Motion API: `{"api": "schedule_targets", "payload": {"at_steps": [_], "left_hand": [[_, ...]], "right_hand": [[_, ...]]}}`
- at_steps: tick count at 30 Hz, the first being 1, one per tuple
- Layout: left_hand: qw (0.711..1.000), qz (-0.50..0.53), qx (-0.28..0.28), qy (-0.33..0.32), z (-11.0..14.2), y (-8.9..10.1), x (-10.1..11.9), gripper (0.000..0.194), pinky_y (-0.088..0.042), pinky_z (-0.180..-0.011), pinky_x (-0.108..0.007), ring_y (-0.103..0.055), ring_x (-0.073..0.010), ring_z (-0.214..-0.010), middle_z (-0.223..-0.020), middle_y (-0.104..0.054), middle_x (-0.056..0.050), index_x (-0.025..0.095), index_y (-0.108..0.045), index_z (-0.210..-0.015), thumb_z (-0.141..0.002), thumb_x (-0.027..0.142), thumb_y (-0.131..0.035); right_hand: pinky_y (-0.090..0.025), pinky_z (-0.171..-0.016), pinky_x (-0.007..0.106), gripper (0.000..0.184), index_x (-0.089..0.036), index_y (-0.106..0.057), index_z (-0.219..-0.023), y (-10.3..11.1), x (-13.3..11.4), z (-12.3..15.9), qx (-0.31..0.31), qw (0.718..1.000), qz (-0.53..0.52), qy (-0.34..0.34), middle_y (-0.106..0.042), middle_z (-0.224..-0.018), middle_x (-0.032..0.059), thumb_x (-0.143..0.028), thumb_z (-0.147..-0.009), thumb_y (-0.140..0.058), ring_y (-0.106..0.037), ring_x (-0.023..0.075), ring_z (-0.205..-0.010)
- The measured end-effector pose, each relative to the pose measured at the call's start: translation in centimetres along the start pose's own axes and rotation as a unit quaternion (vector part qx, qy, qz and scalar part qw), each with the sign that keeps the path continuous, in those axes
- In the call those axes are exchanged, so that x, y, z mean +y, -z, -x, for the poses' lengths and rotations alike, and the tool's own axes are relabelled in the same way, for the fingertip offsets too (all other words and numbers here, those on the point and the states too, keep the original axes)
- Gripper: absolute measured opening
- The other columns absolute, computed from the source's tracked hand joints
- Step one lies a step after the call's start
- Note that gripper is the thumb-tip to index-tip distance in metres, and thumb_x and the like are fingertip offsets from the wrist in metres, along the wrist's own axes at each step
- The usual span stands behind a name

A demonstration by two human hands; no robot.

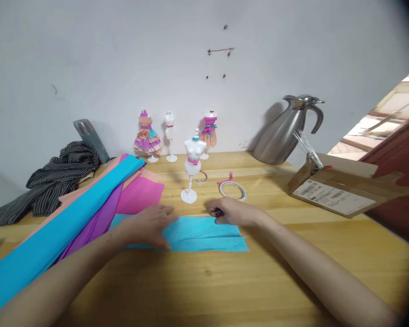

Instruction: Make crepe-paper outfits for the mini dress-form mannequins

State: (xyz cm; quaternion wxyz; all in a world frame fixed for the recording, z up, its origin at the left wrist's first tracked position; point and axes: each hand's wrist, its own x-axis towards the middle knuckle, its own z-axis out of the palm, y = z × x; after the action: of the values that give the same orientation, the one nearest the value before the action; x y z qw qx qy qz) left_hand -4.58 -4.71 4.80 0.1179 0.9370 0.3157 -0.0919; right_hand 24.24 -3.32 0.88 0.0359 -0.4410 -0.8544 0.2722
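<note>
A strip of blue crepe paper (204, 236) lies flat on the wooden table, with a crease along it. My left hand (150, 227) rests on its left part, fingers spread and thumb apart, holding nothing. At the strip's far edge, my right hand (233, 211) is closed round a small dark-handled tool (218, 212) that looks like scissors; most of it is hidden by the fingers. Just beyond the hands stands a white mini dress form (192, 159) with a blue neck band and a pink waist band. A white tape roll (236, 185) lies beyond my right hand.
Rolled and folded coloured paper (88, 200) covers the left side, beside a striped cloth (64, 168) and a bottle (90, 138). Dress forms, two in paper dresses (146, 136), line the wall. A steel jug (282, 131) and an open cardboard box (334, 190) stand right.
</note>
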Motion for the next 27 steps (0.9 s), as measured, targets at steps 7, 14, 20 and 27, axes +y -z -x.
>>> {"api": "schedule_targets", "payload": {"at_steps": [7,14,20,27], "left_hand": [[0.998,-0.053,-0.007,-0.019,0.7,-2.4,2.1,0.029,-0.037,-0.105,-0.052,-0.036,-0.0392,-0.133,-0.148,-0.033,-0.025,0.012,-0.057,-0.101,-0.074,0.021,-0.063],[0.997,-0.062,0.036,0.005,0.3,-3.1,0.7,0.017,-0.044,-0.098,-0.045,-0.052,-0.0288,-0.119,-0.130,-0.053,-0.014,0.016,-0.057,-0.092,-0.082,0.011,-0.045],[0.996,-0.087,0.021,0.006,0.3,-3.1,0.8,0.017,-0.049,-0.081,-0.042,-0.056,-0.0257,-0.097,-0.107,-0.057,-0.010,0.017,-0.056,-0.086,-0.078,0.008,-0.045],[0.988,-0.140,0.059,0.021,-0.6,-3.4,2.1,0.026,-0.043,-0.091,-0.044,-0.051,-0.0283,-0.108,-0.121,-0.054,-0.017,0.013,-0.058,-0.095,-0.076,0.002,-0.044]], "right_hand": [[-0.027,-0.057,0.022,0.018,-0.019,-0.043,-0.069,0.3,-0.2,0.0,-0.010,1.000,-0.017,0.012,-0.049,-0.069,-0.0037,-0.011,-0.062,-0.057,-0.041,0.0104,-0.063],[-0.027,-0.058,0.023,0.014,-0.019,-0.038,-0.065,0.6,0.6,-0.1,0.025,0.997,-0.056,0.052,-0.039,-0.065,-0.0048,-0.014,-0.070,-0.050,-0.036,0.0099,-0.062],[-0.028,-0.058,0.024,0.010,-0.019,-0.043,-0.065,1.3,1.3,0.0,0.042,0.996,-0.068,0.049,-0.039,-0.063,-0.0042,-0.015,-0.074,-0.045,-0.036,0.0109,-0.062],[-0.033,-0.060,0.025,0.009,-0.017,-0.051,-0.066,1.4,0.6,0.2,0.023,0.994,-0.092,0.054,-0.048,-0.066,-0.0016,-0.019,-0.075,-0.049,-0.042,0.0123,-0.064]]}}
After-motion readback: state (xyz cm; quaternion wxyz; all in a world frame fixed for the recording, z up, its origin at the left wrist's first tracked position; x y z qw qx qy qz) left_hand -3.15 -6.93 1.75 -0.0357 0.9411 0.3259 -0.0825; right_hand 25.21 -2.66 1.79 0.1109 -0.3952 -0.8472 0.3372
